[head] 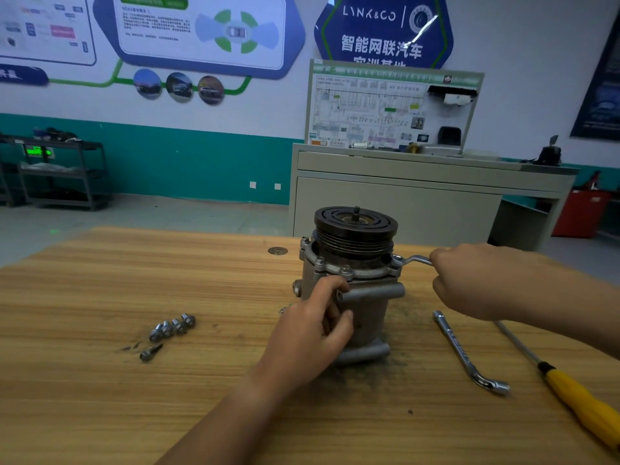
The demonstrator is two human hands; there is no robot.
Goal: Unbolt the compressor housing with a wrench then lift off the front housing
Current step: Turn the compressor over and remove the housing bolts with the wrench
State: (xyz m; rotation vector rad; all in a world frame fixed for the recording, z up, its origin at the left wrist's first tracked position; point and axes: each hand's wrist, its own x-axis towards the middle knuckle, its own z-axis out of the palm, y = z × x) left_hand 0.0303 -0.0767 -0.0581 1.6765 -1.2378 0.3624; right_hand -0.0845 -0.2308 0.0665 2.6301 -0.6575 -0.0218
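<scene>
Compressor [364, 297] is standing on the wooden worktop [100, 380] before a poster-lined wall [235, 105]. The left grip [312, 333] is clasping its body; the right grip [469, 280] is clamping the wrench [412, 260].

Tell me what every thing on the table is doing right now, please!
Compressor: standing upright on the table.
Front housing: still on.
Flange bolts: several still seated.
Wrench: ring end on a right-side flange bolt.
Right hand: grips the wrench handle.
Left hand: grips the compressor body.
Loose bolts: lying out, clustered.
Socket wrench: lying unused.
Screwdriver: lying unused.
</scene>
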